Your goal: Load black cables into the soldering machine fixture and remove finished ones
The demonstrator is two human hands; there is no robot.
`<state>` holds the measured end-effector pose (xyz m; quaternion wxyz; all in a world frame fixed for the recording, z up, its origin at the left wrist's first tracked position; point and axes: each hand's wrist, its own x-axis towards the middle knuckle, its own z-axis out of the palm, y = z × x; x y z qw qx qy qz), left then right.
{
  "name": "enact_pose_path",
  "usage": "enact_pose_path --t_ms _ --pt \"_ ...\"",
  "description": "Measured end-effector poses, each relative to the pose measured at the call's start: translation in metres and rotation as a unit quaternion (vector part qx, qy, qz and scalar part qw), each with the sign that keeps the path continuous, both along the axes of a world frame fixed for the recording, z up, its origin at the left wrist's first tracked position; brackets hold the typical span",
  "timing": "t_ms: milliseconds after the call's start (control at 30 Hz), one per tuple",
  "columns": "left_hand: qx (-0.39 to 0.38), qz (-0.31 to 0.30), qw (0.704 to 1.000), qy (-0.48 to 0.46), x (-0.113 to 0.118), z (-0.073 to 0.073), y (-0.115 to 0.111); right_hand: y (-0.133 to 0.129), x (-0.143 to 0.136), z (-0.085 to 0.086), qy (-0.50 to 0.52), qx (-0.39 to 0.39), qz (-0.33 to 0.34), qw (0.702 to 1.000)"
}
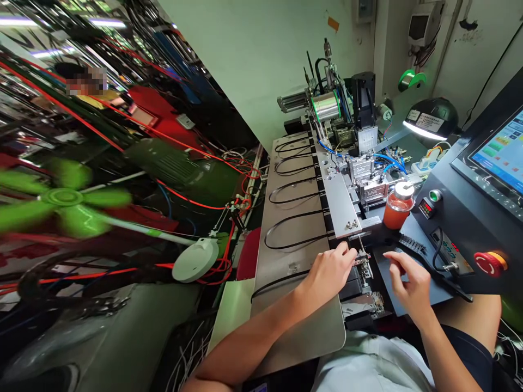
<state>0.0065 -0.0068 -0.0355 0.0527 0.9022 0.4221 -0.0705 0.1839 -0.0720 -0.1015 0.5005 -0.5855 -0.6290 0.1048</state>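
My left hand reaches over the metal plate to a small metal clamp fixture at the near end of the machine rail. Its fingers are closed at the fixture, and what they pinch is hidden. A black cable curves across the plate and passes out of sight under this hand. To the right of the fixture, my right hand hovers over the dark work surface. Its index finger points toward the fixture, apart from the thumb, with nothing visible between them. Several more looped black cables lie along the plate, their ends at the rail.
An orange-red drink jar, a black brush and a control panel with a red stop button stand at right. A solder wire spool sits at the back. A green fan and another person are at left.
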Motion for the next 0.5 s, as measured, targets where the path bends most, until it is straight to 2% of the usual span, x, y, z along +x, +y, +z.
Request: enact_pose_path --t_ms 100,167,233,300,367,433,500 --pt "-0.018 0.012 1.0 -0.008 0.002 0.005 -0.001 -0.007 0.004 0.008 0.039 0.01 -0.033 0.999" --pt "-0.037 0.03 0.999 -0.022 -0.003 0.016 0.002 -0.01 0.005 0.012 0.066 0.021 -0.051 0.996" --pt "-0.062 0.042 0.997 -0.027 -0.023 0.033 0.008 -0.013 0.008 0.016 0.08 0.031 -0.05 0.995" --pt "-0.086 0.053 0.995 -0.026 -0.059 0.051 0.016 -0.014 0.01 0.019 0.084 0.038 -0.034 0.995" --pt "-0.109 0.108 0.987 -0.048 -0.111 0.065 0.023 -0.014 0.012 0.02 0.095 0.043 -0.019 0.994" --pt "-0.111 0.191 0.972 -0.078 -0.169 0.071 0.029 -0.011 0.012 0.018 0.115 0.043 -0.006 0.992" --pt "-0.061 0.291 0.949 -0.109 -0.221 0.072 0.029 -0.009 0.01 0.015 0.127 0.036 0.011 0.991"
